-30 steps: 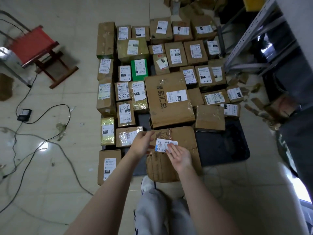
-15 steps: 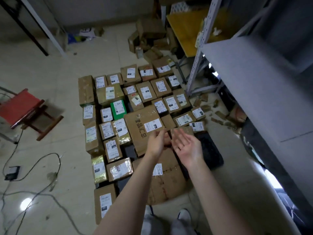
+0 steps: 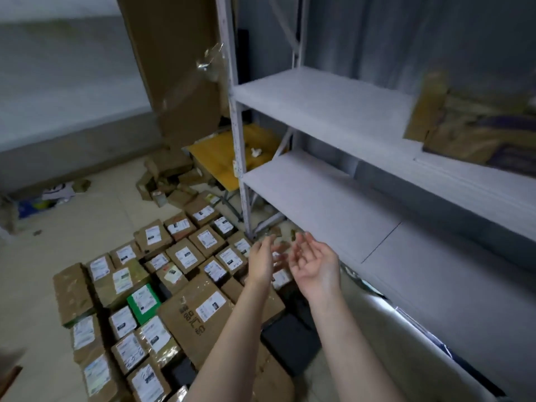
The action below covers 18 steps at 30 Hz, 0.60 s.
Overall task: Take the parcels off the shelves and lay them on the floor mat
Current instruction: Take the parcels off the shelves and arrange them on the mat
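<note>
Both of my hands are raised in front of me, empty. My left hand (image 3: 261, 264) has its fingers loosely spread and pointing up; my right hand (image 3: 316, 266) is palm-up with the fingers curled a little and apart. They are near each other but not touching, and they hold nothing.

Below them, dozens of brown cardboard parcels with white shipping labels (image 3: 185, 256) lie packed side by side on the dark floor mat (image 3: 290, 338), covering most of it. A bare strip of the mat shows at its edge nearest the shelving. One large flat brown carton with dark printed characters (image 3: 197, 314) lies close to my left forearm, and a small green box with a white label (image 3: 143, 301) sits just beside its left side, among the brown ones.

To my right stands the pale grey metal shelving unit (image 3: 319, 111). Its two shelves show bare grey boards toward the left end. At the far right end of the upper shelf there are blurred brown cardboard parcels with dark purple patches (image 3: 470, 126); I cannot tell how many.

Behind the shelving's left post lies a yellow board (image 3: 214, 158) on the floor, with torn cardboard scraps (image 3: 165, 181) strewn beside it. A tall brown cardboard sheet (image 3: 171, 68) leans upright against the wall behind the post.
</note>
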Tool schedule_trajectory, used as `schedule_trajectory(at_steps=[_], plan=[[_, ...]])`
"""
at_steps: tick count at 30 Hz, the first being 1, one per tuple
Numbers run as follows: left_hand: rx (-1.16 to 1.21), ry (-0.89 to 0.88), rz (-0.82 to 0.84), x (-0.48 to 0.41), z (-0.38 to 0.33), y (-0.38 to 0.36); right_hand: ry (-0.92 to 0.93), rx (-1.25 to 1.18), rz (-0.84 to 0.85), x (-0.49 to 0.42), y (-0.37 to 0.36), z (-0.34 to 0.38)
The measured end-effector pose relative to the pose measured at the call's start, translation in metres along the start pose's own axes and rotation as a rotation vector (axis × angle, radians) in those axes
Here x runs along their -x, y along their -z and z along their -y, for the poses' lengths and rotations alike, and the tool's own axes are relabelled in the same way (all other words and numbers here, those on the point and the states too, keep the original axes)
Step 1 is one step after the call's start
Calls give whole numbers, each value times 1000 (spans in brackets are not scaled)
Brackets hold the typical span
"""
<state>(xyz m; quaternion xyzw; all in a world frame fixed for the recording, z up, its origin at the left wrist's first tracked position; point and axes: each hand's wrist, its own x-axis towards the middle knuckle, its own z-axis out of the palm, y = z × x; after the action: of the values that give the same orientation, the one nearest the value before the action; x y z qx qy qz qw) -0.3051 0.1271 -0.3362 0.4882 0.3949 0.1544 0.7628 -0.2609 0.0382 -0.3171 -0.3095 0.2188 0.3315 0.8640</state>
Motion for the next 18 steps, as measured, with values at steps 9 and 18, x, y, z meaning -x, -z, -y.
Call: schedule_trajectory(at_steps=[9, 18], plan=[[-156, -186, 173, 15, -72, -91, 246, 69, 21, 38, -38, 104], [-189, -336, 352, 33, -111, -235, 577, 137, -28, 48, -67, 230]])
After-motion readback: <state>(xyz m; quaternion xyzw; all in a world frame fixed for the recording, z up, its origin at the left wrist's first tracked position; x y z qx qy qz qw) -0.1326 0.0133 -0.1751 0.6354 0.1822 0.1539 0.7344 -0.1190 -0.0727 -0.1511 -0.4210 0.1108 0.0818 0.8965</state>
